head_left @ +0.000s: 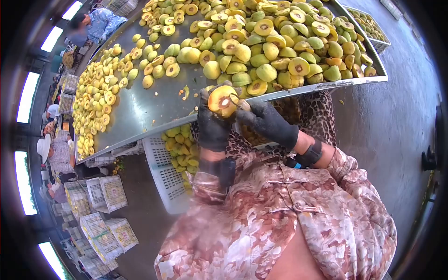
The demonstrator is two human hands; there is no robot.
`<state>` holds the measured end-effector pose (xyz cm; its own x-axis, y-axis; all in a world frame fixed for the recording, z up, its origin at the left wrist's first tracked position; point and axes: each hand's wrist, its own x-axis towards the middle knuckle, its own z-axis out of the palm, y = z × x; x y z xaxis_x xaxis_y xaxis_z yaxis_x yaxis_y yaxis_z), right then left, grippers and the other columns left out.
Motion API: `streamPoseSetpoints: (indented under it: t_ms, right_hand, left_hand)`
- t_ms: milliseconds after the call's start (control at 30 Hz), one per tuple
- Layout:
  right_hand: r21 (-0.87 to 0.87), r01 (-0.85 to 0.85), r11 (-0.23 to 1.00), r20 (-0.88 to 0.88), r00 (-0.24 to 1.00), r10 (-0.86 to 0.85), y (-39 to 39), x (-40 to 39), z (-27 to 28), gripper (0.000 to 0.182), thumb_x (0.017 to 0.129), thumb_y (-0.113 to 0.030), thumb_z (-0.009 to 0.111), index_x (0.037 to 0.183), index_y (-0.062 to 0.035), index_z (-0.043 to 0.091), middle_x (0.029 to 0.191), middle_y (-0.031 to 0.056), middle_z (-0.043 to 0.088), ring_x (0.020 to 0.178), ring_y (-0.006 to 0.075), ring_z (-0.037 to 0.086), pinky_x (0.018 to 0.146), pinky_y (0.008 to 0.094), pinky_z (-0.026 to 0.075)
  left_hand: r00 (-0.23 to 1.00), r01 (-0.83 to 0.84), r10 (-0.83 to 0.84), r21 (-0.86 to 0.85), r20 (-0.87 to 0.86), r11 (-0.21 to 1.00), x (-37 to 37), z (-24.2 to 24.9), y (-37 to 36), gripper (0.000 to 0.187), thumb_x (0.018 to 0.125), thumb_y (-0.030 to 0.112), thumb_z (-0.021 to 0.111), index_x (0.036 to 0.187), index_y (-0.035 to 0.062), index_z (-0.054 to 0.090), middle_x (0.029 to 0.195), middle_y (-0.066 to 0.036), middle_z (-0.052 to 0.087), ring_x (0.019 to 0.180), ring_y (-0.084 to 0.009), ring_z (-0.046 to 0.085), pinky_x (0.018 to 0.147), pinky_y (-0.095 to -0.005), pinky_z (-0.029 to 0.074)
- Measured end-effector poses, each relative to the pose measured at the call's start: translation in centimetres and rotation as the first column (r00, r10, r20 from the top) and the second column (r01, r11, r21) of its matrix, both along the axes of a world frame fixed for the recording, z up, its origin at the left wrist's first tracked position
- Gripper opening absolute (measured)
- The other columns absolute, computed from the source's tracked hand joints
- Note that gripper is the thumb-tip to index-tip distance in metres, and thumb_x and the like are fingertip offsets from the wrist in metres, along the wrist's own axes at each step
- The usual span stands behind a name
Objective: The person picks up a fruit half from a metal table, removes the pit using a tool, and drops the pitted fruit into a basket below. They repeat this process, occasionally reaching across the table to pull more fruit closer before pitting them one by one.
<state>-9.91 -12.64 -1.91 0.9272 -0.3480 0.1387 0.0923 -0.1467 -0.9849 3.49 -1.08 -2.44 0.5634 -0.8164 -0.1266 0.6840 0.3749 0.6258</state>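
Observation:
Black gloves cover both of my hands, which meet just over the near edge of a metal table. My left hand is closed around a halved yellow peach, its cut face up and a reddish-brown ring around the middle. My right hand grips a small pitting tool with a light brown handle; its thin curved metal end reaches the cut face of the peach half. Most of the handle is hidden in the glove. A big heap of peach halves lies on the table just beyond my hands.
Below the table edge on the left stands a white plastic crate with peach halves in it. Another full crate is at the upper right. Stacked crates and several co-workers, one in a blue top, are along the left.

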Motion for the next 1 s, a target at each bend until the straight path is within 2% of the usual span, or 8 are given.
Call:
streamPoseSetpoints:
  t_ms: [100, 200, 433, 533, 633, 800, 967, 1000]
  right_hand:
    - [0.083, 0.028, 0.996, -0.094, 0.995, -0.02, -0.1, 0.0, -0.7, 0.032, 0.099, -0.027, 0.06, 0.097, 0.0047, 0.067, 0.077, 0.0098, 0.065, 0.071, 0.0122, 0.057, 0.065, 0.0341, 0.048]
    - [0.216, 0.081, 0.973, 0.0, 0.997, -0.083, 1.0, 0.3, -0.8, 0.033, 0.099, -0.027, 0.06, 0.095, 0.0053, 0.066, 0.072, 0.0069, 0.063, 0.067, 0.012, 0.055, 0.061, 0.0343, 0.046]
    - [0.188, 0.033, 0.982, -0.127, 0.992, -0.009, -0.7, -0.7, -0.1, 0.029, 0.099, -0.025, 0.06, 0.098, 0.0037, 0.066, 0.077, 0.0078, 0.067, 0.071, 0.015, 0.059, 0.066, 0.0354, 0.049]
    - [-0.191, 0.128, 0.973, -0.1, 0.984, -0.149, -0.6, -0.9, -0.2, 0.026, 0.099, -0.023, 0.06, 0.1, 0.0026, 0.066, 0.083, 0.0124, 0.07, 0.076, 0.0197, 0.063, 0.072, 0.0376, 0.051]
    - [-0.005, 0.028, 1.0, 0.106, 0.994, -0.027, 0.0, -0.7, 0.5, 0.025, 0.098, -0.022, 0.061, 0.106, 0.0014, 0.065, 0.09, 0.0153, 0.07, 0.081, 0.0235, 0.066, 0.077, 0.0387, 0.052]
    - [0.012, -0.054, 0.998, 0.076, 0.996, 0.053, 1.0, -2.2, 0.8, 0.028, 0.1, -0.023, 0.06, 0.116, 0.0003, 0.063, 0.096, 0.0135, 0.07, 0.087, 0.0214, 0.065, 0.082, 0.0365, 0.051]
    - [0.263, -0.132, 0.956, -0.042, 0.988, 0.148, 1.4, -3.6, -0.1, 0.031, 0.1, -0.026, 0.061, 0.118, -0.0001, 0.064, 0.097, 0.0045, 0.069, 0.089, 0.0135, 0.062, 0.081, 0.0327, 0.051]
    - [0.466, -0.211, 0.859, -0.014, 0.969, 0.246, 1.4, -3.5, -1.3, 0.031, 0.1, -0.026, 0.062, 0.118, -0.0008, 0.065, 0.098, 0.0037, 0.069, 0.089, 0.0125, 0.061, 0.081, 0.0319, 0.051]
  left_hand:
    - [0.986, -0.144, 0.138, 0.059, 0.097, 0.988, -1.5, 0.2, -1.6, 0.061, 0.109, 0.049, 0.033, 0.129, -0.0046, 0.057, 0.12, -0.014, 0.065, 0.107, -0.0233, 0.064, 0.096, -0.0358, 0.053]
    - [0.886, -0.258, 0.201, 0.082, 0.418, 0.963, -2.2, -0.2, -2.6, 0.065, 0.108, 0.052, 0.033, 0.133, -0.0046, 0.054, 0.122, -0.017, 0.065, 0.112, -0.0283, 0.063, 0.101, -0.0373, 0.049]
    - [0.958, -0.123, 0.117, 0.008, 0.262, 0.992, -2.5, -0.3, -2.4, 0.061, 0.109, 0.049, 0.035, 0.132, -0.0044, 0.055, 0.125, -0.014, 0.063, 0.109, -0.0244, 0.063, 0.1, -0.0373, 0.05]
    - [0.97, -0.151, 0.143, 0.027, 0.195, 0.988, -2.9, 1.6, -2.6, 0.059, 0.109, 0.048, 0.037, 0.129, -0.0036, 0.056, 0.12, -0.014, 0.064, 0.108, -0.0248, 0.064, 0.096, -0.0371, 0.053]
    - [0.948, -0.224, 0.23, -0.053, 0.222, 0.973, -3.7, 3.3, -2.5, 0.053, 0.109, 0.046, 0.038, 0.121, -0.0002, 0.06, 0.119, -0.014, 0.064, 0.109, -0.0264, 0.065, 0.094, -0.0374, 0.054]
    - [0.739, -0.389, 0.276, 0.056, 0.614, 0.919, -5.2, 5.2, -1.9, 0.052, 0.108, 0.046, 0.042, 0.107, -0.0011, 0.063, 0.1, -0.018, 0.069, 0.094, -0.0264, 0.068, 0.087, -0.0362, 0.056]
    - [0.816, -0.266, 0.176, 0.087, 0.551, 0.96, -6.4, 5.6, -1.5, 0.056, 0.107, 0.05, 0.04, 0.101, -0.0008, 0.064, 0.095, -0.017, 0.069, 0.086, -0.025, 0.068, 0.08, -0.0351, 0.056]
    - [0.849, -0.205, 0.138, 0.078, 0.51, 0.976, -6.3, 5.9, -1.3, 0.057, 0.107, 0.049, 0.039, 0.099, -0.0008, 0.065, 0.092, -0.015, 0.069, 0.083, -0.0239, 0.067, 0.08, -0.0353, 0.056]
